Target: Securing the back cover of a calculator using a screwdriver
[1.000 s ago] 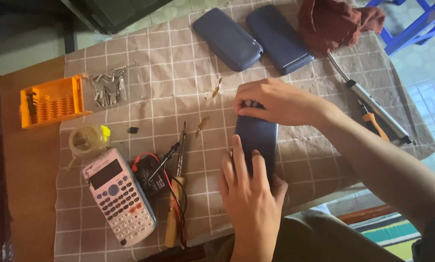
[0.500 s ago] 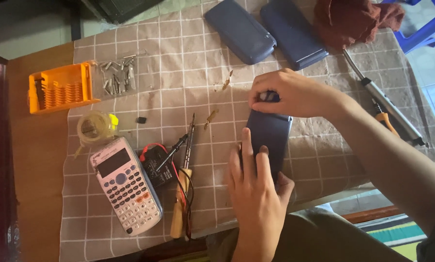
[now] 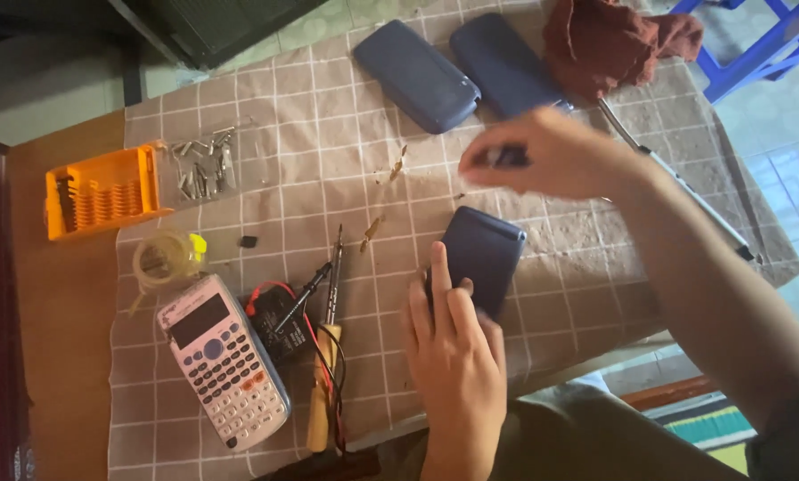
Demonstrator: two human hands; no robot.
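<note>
Left hand (image 3: 453, 343) is pressing flat, fingers together, on the dark blue case (image 3: 481, 258) near the tabletop's front edge — steadying it; right hand (image 3: 555, 156) is hovering above, blurred, fingertips pinching a small dark piece; white calculator (image 3: 224, 358) is lying at the front-left corner.

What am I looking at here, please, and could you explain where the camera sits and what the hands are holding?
The camera is worn on a person's head and looks down at their own bare hands above a checked tablecloth. The left hand presses on a dark blue case. The right hand is raised and blurred, pinching a small dark item I cannot identify. Around them lie a white calculator, a wooden-handled soldering iron, an orange bit holder, loose metal bits, tape, two more blue cases and a red cloth.
</note>
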